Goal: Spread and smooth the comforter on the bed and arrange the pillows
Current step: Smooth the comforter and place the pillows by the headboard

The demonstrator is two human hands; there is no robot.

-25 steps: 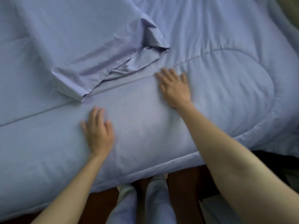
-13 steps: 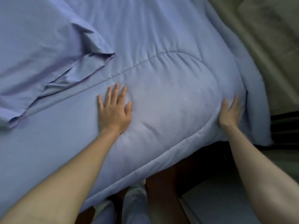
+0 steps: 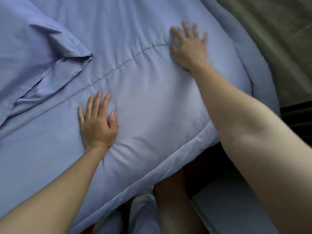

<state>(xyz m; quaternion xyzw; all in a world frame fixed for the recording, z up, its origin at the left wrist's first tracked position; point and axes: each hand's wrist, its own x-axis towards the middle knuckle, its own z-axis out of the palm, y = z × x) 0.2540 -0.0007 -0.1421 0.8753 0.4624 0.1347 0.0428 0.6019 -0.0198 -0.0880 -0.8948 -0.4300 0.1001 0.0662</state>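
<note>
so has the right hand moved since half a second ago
Yes. The right hand left the comforter's right edge and went up and inward, now flat on the curved stitched seam.

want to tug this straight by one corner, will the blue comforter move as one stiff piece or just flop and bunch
Probably flop and bunch: the comforter dimples under the left hand and puckers along its stitched seam. It looks puffy, so likely light for its bulk. Its edge droops off the bed, so one corner would likely drag unevenly; the flat right hand suggests smoothing works better.
</note>
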